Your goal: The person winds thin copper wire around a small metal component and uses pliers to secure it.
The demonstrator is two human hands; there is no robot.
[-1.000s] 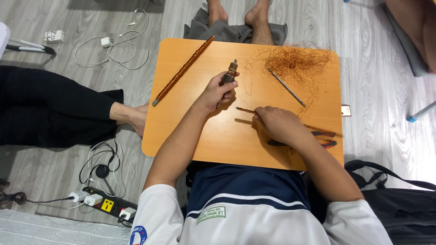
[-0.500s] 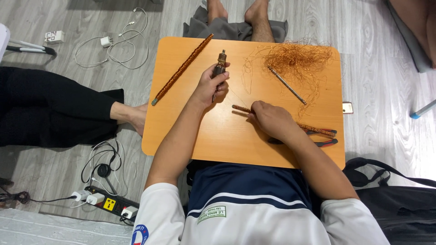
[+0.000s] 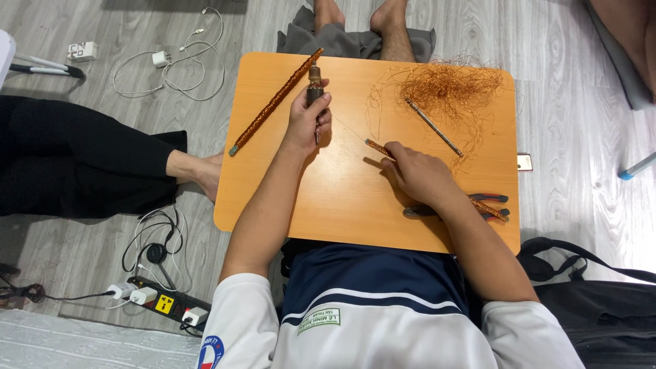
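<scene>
My left hand (image 3: 307,119) grips a small dark spool-like tool (image 3: 315,76) near the far side of the orange table (image 3: 342,205). A thin copper wire (image 3: 348,128) runs from it to a short copper-wrapped rod (image 3: 376,147) pinched in my right hand (image 3: 415,174). A tangled heap of copper wire (image 3: 447,89) lies at the far right, with a thin metal rod (image 3: 434,127) on it. A long copper-wrapped stick (image 3: 275,101) lies diagonally to the left of my left hand.
Pliers with dark handles (image 3: 488,203) lie by my right forearm near the table's right edge. Another person's leg in black (image 3: 89,160) rests left of the table, and bare feet (image 3: 362,14) show beyond it. Cables, chargers (image 3: 160,58) and a power strip (image 3: 167,304) lie on the floor.
My left hand has moved the spool tool farther away across the table, stretching the wire. My right hand stays on the short rod and has shifted little.
</scene>
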